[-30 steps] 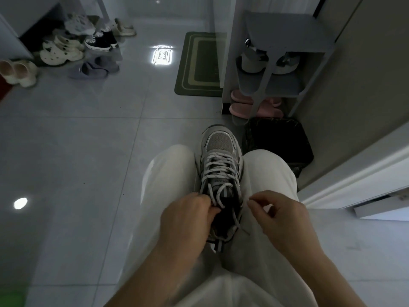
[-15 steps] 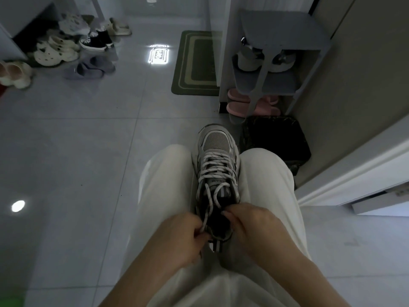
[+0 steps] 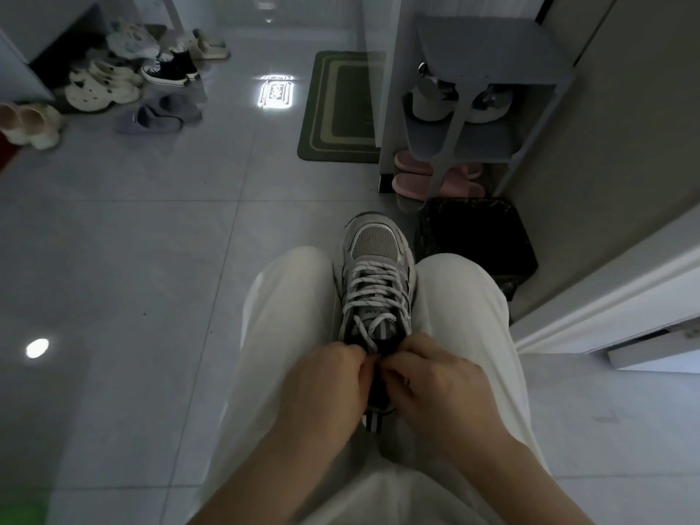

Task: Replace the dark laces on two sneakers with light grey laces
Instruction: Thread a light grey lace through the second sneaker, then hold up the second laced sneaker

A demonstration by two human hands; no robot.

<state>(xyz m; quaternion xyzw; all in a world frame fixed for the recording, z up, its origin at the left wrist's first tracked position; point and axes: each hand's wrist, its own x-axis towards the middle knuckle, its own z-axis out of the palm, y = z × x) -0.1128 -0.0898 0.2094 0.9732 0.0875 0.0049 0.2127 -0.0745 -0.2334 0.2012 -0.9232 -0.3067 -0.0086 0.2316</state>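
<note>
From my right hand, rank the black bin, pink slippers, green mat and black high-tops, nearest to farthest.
From the right hand:
1. black bin, just ahead on the right.
2. pink slippers, under the rack behind it.
3. green mat, farther ahead, centre.
4. black high-tops, far left corner.

Grey shoe rack (image 3: 488, 43) up ahead: pink slippers (image 3: 414, 182) tucked under it, black bin (image 3: 477, 236) just in front, green mat (image 3: 337, 108) beside it on the left, shoe pile (image 3: 106, 85) well off left.
</note>
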